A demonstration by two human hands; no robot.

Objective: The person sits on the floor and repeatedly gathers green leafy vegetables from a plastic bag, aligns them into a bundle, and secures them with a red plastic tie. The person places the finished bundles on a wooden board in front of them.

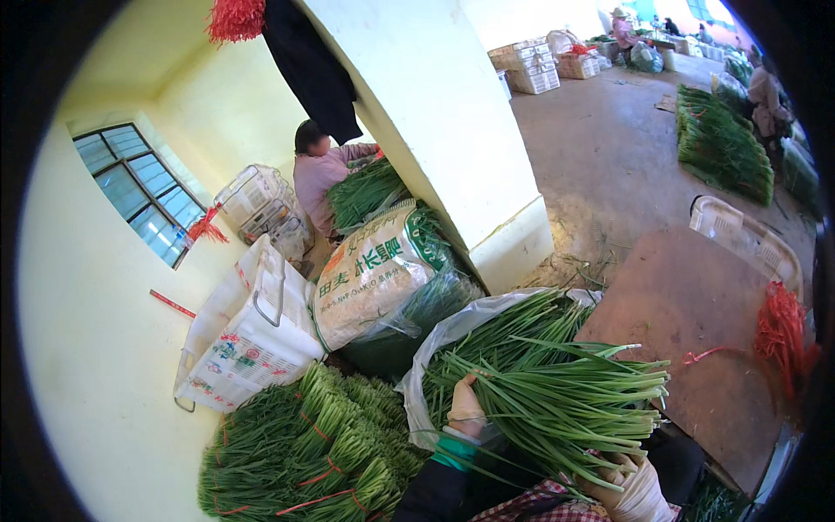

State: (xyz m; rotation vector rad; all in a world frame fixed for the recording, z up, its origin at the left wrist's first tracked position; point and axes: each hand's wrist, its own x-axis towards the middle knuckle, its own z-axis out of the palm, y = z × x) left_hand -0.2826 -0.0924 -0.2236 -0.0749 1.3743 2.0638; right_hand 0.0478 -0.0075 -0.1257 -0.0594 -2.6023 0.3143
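Note:
A loose bunch of garlic chives (554, 391) lies across both my hands, its pale cut stem ends pointing right. My left hand (466, 408), wrapped in a light covering, grips the leafy part, its thumb on top. Below the stem ends, my right hand (620, 483) holds the bunch near its base; a pale wrap covers that hand too, and leaves hide some of its fingers. Just beyond the bunch, a clear plastic bag (427, 365) stands spread around more loose chives (522, 320).
Tied chive bundles (313, 450) lie at the left. A brown board (691, 333) with red ties (783, 346) is at the right. Beyond stand a white crate (254, 339), a printed woven sack (372, 274) and a pillar (443, 130). A co-worker (319, 176) sits behind the sack.

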